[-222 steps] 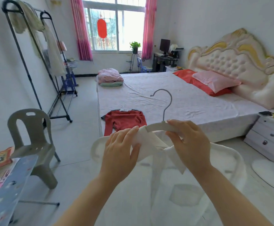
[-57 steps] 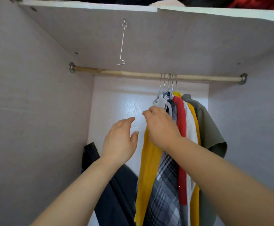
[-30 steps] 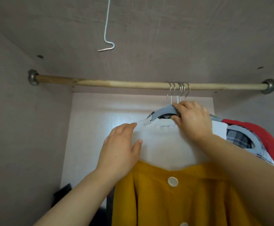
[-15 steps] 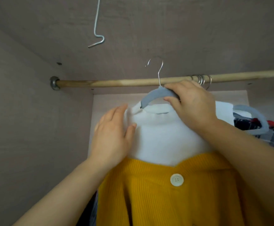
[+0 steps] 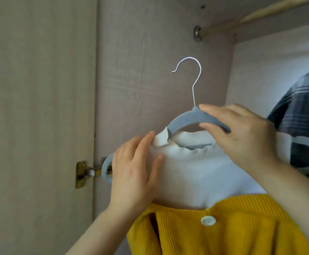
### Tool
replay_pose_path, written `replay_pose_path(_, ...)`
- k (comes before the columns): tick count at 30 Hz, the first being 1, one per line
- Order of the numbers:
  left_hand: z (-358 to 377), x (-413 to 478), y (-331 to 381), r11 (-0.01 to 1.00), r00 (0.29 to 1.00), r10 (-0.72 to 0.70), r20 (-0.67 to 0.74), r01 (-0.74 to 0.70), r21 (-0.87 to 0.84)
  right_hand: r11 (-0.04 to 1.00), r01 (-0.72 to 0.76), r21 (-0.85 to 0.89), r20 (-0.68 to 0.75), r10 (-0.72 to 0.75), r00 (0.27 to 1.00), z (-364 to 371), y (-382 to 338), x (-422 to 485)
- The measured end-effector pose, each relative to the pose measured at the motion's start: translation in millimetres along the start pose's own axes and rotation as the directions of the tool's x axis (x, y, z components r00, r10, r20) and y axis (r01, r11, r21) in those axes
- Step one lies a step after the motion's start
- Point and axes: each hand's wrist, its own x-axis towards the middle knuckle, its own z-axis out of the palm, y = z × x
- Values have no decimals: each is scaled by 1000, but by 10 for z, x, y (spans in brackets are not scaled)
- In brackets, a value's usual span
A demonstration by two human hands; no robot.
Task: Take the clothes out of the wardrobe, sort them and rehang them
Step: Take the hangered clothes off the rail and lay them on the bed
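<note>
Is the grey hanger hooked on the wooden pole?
No, the metal hook of the grey hanger touches nothing, clear of the wooden pole, while the right hand grips the hanger.

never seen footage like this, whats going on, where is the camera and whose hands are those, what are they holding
There is no machine here. These are a person's two bare hands, filmed by one wide-angle camera worn on their head, looking into an open wardrobe. The right hand pinches a grey hanger near its top; the hanger is off the wooden rail at the upper right. On the hanger is a white knit top, with a yellow cardigan over its lower part. The left hand lies flat on the top's shoulder. A plaid shirt hangs at the right edge, and a brass door hinge shows on the left.
</note>
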Motion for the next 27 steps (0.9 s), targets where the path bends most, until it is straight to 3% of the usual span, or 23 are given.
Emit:
replay_pose_path(3,-409,-430,-198,982,999,-47,16,43,185,983,-39,178,0,40,999,309,-398,-356)
replay_pose_path(9,-1360,-1177,-336,867,985,-168,-26,161,471,855,75,514,-69,-45,997,730,-1311,-755)
replay_pose_path(17,-2656,-2048,-252,610,919,-270,-287,394,687,564,253,786,-215,-134,967,815,-2883,-807)
replay_pose_path(27,-4438,-2847,-122,215,789,-272,-551,608,764,129,68,989,-40,-207,977,356,-5223,-857)
